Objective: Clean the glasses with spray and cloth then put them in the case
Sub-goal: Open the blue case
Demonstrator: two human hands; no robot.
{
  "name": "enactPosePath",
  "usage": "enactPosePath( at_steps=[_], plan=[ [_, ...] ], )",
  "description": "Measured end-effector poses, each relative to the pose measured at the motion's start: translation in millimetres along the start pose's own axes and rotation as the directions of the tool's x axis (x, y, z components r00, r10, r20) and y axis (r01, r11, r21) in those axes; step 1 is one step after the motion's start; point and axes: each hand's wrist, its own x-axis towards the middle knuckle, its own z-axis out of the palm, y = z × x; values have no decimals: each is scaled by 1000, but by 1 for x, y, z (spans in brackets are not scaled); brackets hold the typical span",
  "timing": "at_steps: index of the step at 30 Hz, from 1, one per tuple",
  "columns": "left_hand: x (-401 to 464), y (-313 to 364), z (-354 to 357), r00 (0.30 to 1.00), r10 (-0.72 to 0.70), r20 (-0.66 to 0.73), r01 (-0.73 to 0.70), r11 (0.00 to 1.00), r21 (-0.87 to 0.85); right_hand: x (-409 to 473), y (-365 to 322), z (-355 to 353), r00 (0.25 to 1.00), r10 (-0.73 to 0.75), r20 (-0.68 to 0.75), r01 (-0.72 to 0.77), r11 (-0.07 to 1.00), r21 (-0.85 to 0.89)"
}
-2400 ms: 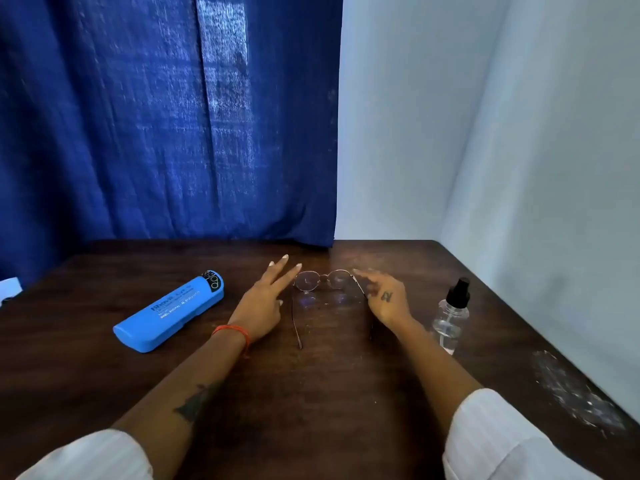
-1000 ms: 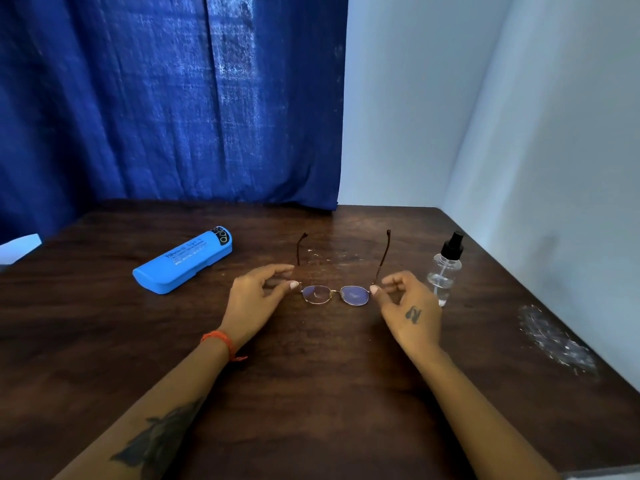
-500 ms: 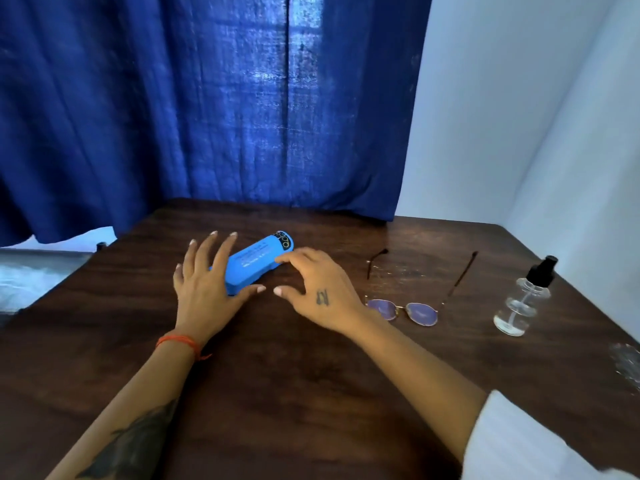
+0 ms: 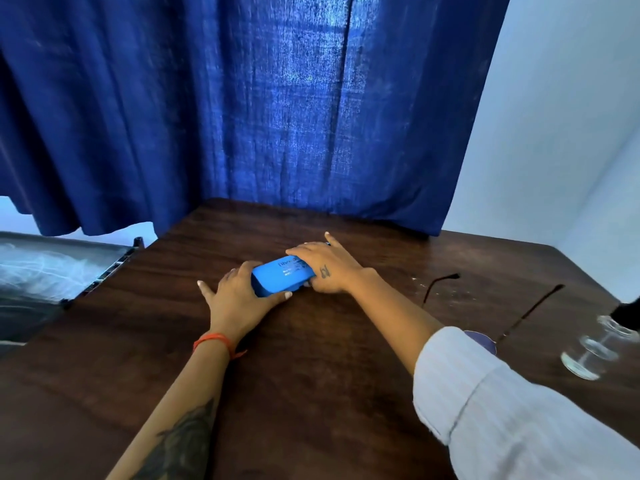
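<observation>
A bright blue glasses case lies closed on the dark wooden table. My left hand grips its near left end, thumb along the front edge. My right hand covers its far right end. The glasses rest on the table to the right, arms unfolded and pointing away; my right sleeve hides most of the lenses. A clear spray bottle with a black top stands at the right edge of the view. I see no cloth.
A blue curtain hangs behind the table, with white walls to the right. Past the table's left edge sits a dark rack with something shiny on it.
Both hands let go of the glasses, moved left to the case and closed around its two ends. My view swung left, so glasses and bottle now sit at the right.
</observation>
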Motion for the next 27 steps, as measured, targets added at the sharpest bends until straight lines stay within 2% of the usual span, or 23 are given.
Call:
enactPosePath(
  at_steps=[4, 6, 8, 13, 18, 22, 27],
  plan=[
    [-2, 0, -4, 998, 58, 1, -57, 978, -200, -24, 0, -6, 995, -4, -100, 12, 997, 81],
    [-6, 3, -10, 996, 81, 38, -61, 928, -368, -43, -2, -7, 983, 9, -184, 21, 987, 158],
    [-16, 8, -15, 993, 96, 64, -55, 885, -462, -63, -6, -5, 962, 7, -271, 42, 984, 174],
    [-48, 20, -20, 976, 151, 155, -50, 856, -515, -112, -15, 10, 925, 3, -379, 69, 982, 178],
    [-73, 21, -14, 955, 213, 208, -100, 888, -448, -145, -20, 26, 904, 0, -428, 61, 990, 128],
    [-76, 22, -12, 940, 250, 232, -139, 902, -408, -148, -18, 17, 887, 42, -460, 56, 979, 197],
    [-75, 22, -11, 938, 274, 214, -158, 884, -439, -130, -10, -5, 932, 104, -347, -1, 958, 286]
  ],
)
